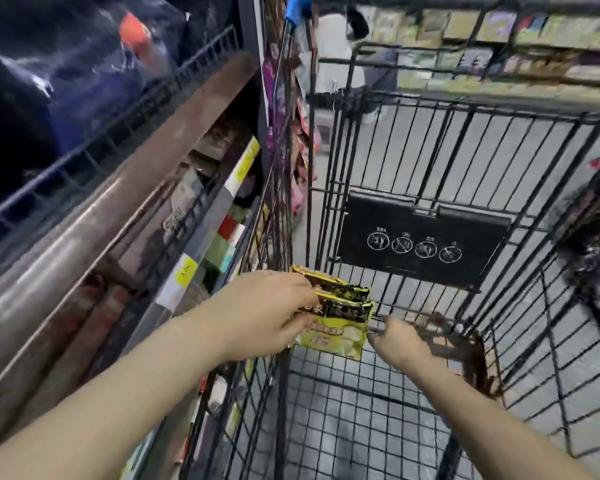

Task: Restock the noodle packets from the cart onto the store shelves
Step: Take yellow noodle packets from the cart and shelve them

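Seen from above, a person's left hand pinches a small stack of green and black noodle packets just above the near left corner of a black wire cart; the right hand reaches down inside the cart, fingers curled, though whether it holds anything cannot be told; brown material lies beside it. Store shelves with yellow price tags stand to the left, already holding blurred goods. Judging by this, the packets are lifted but not yet shelved; the cart floor looks nearly bare, so little seems left.
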